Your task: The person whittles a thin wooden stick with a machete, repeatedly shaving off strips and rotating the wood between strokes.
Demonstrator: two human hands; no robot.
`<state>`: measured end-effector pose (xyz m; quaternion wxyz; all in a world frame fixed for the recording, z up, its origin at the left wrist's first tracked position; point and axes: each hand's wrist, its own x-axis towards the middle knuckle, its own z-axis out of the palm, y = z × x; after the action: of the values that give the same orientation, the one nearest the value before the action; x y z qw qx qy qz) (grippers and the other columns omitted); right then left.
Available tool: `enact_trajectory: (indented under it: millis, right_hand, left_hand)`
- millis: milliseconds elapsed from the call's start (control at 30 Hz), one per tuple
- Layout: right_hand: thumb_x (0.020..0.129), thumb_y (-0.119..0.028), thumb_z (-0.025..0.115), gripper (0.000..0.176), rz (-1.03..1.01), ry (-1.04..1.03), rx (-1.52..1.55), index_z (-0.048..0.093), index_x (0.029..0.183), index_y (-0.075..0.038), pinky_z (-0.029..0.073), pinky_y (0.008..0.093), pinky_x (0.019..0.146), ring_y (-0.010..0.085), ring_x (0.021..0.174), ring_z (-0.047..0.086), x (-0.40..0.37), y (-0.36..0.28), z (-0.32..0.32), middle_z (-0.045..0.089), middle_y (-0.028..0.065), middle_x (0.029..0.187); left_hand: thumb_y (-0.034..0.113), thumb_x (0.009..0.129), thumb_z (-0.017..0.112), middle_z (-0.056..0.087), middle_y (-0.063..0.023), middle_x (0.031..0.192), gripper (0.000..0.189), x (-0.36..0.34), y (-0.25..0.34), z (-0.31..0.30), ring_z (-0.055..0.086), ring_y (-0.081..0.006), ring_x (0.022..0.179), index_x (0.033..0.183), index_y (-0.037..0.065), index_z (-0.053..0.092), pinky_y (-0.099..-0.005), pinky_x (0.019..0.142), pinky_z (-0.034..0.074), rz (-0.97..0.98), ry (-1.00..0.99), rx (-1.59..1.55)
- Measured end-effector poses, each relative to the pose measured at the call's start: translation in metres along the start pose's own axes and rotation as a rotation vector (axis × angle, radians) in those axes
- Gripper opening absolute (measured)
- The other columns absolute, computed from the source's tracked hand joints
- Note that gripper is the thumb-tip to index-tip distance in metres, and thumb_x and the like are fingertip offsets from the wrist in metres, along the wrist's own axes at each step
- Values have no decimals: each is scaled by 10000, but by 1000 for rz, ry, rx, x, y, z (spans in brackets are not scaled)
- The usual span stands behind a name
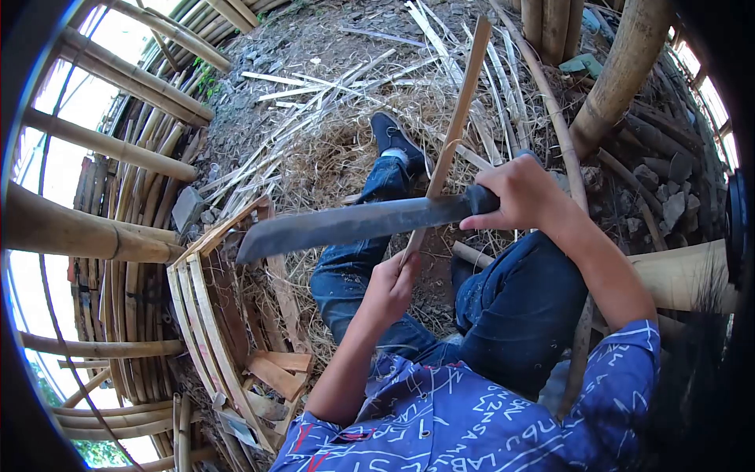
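My right hand is wrapped round the dark handle of a machete. Its broad grey blade points left across my lap. A long bamboo strip slants up and away, with the machete lying across it near the handle. My left hand grips the lower end of this strip, below the blade. Thin curled shavings hang on the strip just above the blade. Whether the edge bites into the strip cannot be made out.
A slatted wooden crate stands at my left, with wood offcuts beside it. Pale split strips and shavings litter the ground ahead. Bamboo poles line the left side; a thick bamboo post rises at right near rubble.
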<state>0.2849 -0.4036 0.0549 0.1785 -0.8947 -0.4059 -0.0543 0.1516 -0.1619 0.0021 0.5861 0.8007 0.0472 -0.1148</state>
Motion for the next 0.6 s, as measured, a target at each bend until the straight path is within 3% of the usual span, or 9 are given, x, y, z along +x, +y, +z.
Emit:
enact_trajectory:
  millis: [33, 333, 600]
  right_hand:
    - [722, -753, 585, 708, 3, -1, 0, 664, 710, -50, 514, 418, 556, 335, 550, 637, 0, -1, 0, 583, 148, 530]
    - [726, -760, 576, 703, 28, 0, -103, 657, 670, -65, 516, 381, 542, 312, 536, 641, -6, 7, 0, 583, 129, 524]
    - [734, -743, 591, 696, 43, 97, -122, 657, 743, -50, 502, 358, 530, 288, 537, 643, -17, 23, 1, 586, 121, 528]
  left_hand:
    - [320, 1025, 434, 389, 63, 617, 342, 0, 0, -1, 349, -40, 569, 815, 56, 490, -235, 494, 301, -52, -107, -130]
    - [278, 1028, 431, 416, 60, 603, 344, -1, 9, -9, 369, -42, 547, 763, 64, 476, -243, 480, 312, -61, -185, -164]
    - [309, 1031, 407, 404, 69, 601, 346, -12, -4, -21, 360, -25, 492, 793, 74, 494, -212, 431, 288, -25, -177, -162]
